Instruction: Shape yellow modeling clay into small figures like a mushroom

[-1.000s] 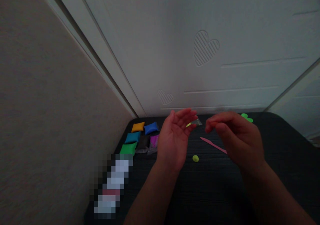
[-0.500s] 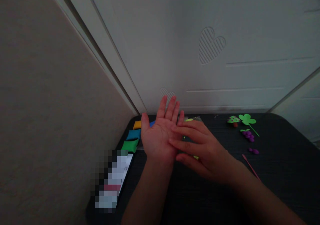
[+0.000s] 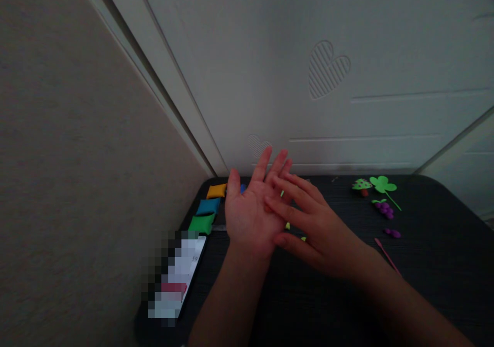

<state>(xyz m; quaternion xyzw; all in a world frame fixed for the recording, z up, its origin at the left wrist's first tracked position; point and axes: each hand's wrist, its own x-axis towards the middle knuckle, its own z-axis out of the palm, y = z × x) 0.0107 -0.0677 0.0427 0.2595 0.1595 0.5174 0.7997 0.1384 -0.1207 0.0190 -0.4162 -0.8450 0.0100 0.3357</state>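
My left hand (image 3: pixel 249 221) is held palm up above the table, fingers spread and pointing away. Across its finger side lies my right hand (image 3: pixel 312 221), palm down with its fingers stretched out, the fingertips over the left palm. A small orange-brown patch shows by the right fingertips; I cannot tell whether it is a piece of clay or a shadow. Small yellow-green pieces (image 3: pixel 303 239) peek out beneath and beside the right hand. Most of what lies behind the hands is hidden.
Yellow (image 3: pixel 216 191), blue (image 3: pixel 208 206) and green packets (image 3: pixel 201 224) line the dark table's left edge, near a partly blurred phone (image 3: pixel 195 264). To the right lie a mushroom figure (image 3: pixel 362 185), green clover (image 3: pixel 383 184), purple grapes (image 3: pixel 385 210), purple beads (image 3: pixel 392 232) and a pink stick (image 3: pixel 387 255).
My left hand has shifted a little right and tilted that way. The right fingertips now sit further up, nearer the base of the left fingers.
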